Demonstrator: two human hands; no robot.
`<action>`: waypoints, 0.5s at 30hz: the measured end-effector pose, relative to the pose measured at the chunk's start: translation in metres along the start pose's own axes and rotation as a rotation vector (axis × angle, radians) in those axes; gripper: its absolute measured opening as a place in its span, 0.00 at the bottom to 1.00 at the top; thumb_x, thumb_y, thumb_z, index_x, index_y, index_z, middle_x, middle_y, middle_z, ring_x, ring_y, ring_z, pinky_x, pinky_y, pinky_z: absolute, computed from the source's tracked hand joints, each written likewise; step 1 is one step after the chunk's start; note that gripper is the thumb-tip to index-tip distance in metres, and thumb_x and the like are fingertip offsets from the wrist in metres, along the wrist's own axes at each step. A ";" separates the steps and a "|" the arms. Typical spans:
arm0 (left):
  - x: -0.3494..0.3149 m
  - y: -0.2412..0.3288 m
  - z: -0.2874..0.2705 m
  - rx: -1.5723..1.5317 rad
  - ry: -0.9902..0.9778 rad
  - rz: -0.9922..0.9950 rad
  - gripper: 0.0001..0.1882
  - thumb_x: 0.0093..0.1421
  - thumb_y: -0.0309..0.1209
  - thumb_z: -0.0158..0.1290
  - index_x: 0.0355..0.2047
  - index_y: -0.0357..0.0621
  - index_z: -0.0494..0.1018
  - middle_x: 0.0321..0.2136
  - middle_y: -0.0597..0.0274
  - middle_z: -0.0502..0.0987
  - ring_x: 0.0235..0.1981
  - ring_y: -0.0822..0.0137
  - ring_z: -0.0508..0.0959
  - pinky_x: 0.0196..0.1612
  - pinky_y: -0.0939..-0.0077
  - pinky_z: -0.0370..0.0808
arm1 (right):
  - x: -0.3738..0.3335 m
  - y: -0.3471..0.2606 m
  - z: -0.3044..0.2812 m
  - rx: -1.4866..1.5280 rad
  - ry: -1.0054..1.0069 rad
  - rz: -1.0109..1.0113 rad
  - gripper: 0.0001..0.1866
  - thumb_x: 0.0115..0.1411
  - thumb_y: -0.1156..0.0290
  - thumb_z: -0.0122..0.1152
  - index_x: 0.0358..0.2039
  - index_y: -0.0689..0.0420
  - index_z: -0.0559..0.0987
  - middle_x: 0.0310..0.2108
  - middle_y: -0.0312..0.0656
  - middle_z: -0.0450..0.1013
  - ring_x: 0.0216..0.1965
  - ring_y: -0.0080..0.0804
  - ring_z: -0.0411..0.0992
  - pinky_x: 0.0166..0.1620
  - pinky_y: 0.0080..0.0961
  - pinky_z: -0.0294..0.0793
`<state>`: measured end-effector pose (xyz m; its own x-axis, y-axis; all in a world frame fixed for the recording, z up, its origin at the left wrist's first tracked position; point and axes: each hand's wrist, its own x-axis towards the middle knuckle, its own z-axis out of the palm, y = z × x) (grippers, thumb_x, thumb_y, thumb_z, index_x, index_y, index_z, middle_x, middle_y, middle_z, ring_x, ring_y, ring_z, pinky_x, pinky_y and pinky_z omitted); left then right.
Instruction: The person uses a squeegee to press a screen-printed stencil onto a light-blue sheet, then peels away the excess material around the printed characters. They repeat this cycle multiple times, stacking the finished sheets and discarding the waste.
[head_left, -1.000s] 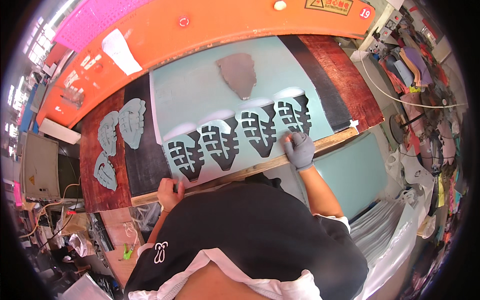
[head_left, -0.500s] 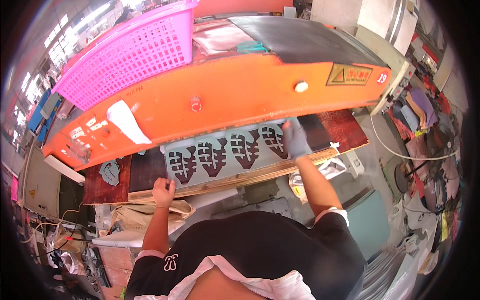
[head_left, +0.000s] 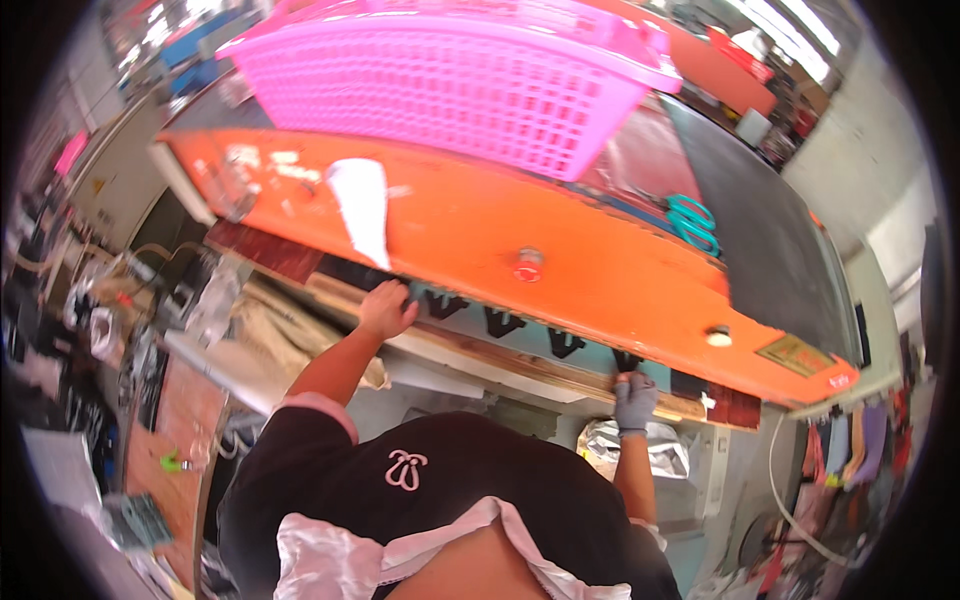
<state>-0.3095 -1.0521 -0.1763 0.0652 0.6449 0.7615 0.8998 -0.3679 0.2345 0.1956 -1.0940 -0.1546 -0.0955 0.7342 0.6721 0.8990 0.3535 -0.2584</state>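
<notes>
Left hand [head_left: 385,308] bare, fingers curled onto teal sheet [head_left: 520,328] edge; right hand [head_left: 633,397] gloved, gripping same sheet under orange press [head_left: 560,250]. Best push evenly, both sides level, fingers clear of gap.

This is a factory workshop. A big orange press machine [head_left: 600,260] fills the middle, with round buttons on its front. A pink plastic basket [head_left: 470,80] sits on top of it, teal scissors [head_left: 692,222] lie to its right, and cluttered benches stand to its left.
</notes>
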 end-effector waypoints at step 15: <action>0.002 0.008 0.005 -0.049 -0.056 -0.108 0.12 0.49 0.36 0.56 0.21 0.43 0.66 0.25 0.55 0.69 0.33 0.51 0.71 0.37 0.60 0.70 | 0.002 0.059 -0.022 -0.220 -0.162 0.265 0.18 0.55 0.56 0.49 0.38 0.53 0.80 0.32 0.52 0.74 0.36 0.51 0.72 0.40 0.45 0.71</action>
<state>-0.3002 -1.0503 -0.1756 -0.0058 0.7182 0.6958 0.8809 -0.3257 0.3435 0.2577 -1.0843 -0.1530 0.1023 0.8717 0.4792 0.9701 0.0193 -0.2421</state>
